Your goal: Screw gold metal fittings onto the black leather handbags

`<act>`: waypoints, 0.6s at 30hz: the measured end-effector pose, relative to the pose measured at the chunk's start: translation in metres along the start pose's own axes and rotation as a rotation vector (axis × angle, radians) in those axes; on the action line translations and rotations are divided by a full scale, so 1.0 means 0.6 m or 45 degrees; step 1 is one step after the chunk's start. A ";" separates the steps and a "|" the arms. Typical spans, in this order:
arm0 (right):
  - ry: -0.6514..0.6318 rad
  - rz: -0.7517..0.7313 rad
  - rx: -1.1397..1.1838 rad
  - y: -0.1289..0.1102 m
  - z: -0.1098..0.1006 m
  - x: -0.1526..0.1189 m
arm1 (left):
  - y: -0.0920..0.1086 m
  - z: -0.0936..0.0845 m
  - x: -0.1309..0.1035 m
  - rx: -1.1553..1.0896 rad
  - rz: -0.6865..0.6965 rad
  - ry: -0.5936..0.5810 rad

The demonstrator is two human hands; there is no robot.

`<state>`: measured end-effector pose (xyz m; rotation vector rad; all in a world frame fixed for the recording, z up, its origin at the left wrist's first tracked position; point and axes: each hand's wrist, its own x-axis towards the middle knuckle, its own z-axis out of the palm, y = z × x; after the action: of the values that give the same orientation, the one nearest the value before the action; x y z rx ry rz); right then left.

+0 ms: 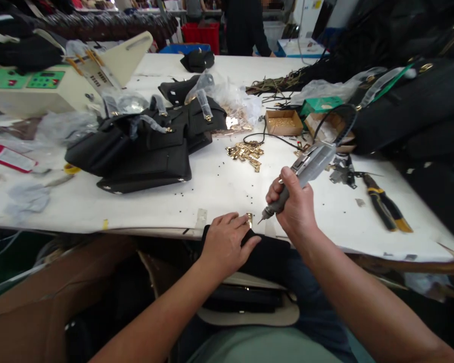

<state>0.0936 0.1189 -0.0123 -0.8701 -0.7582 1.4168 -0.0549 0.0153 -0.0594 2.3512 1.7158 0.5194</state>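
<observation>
My right hand (295, 204) is wrapped round a grey electric screwdriver (310, 164), whose thin tip points down and left, just right of a small gold metal plate (249, 220). My left hand (227, 241) lies spread on a black bag piece (268, 247) at the table's front edge, its fingertips against the gold plate. Whether the fingers pinch the plate is not visible. Farther back on the white table lies a pile of gold metal pieces (245, 152). A small cardboard box (283, 122) of tiny gold parts stands behind it.
Black bags (147, 151) lie at the left, near a cream machine (71, 85). Yellow-and-black pliers (388, 204) rest at the right, beside dark metal pieces (343, 171). More black bags (412, 108) are piled at the right. A person (245, 27) in dark clothes stands beyond the table.
</observation>
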 end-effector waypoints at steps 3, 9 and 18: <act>-0.016 0.039 -0.001 0.018 0.017 -0.021 | 0.000 0.001 -0.001 -0.004 -0.001 0.019; -0.003 0.063 -0.011 0.032 0.021 -0.030 | -0.003 -0.002 0.001 -0.003 0.009 0.001; 0.004 0.053 -0.047 0.038 0.020 -0.032 | -0.006 0.004 0.000 0.002 0.009 0.022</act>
<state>0.0712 0.0995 -0.0249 -0.9210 -0.7694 1.4418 -0.0570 0.0163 -0.0628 2.3619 1.7165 0.5408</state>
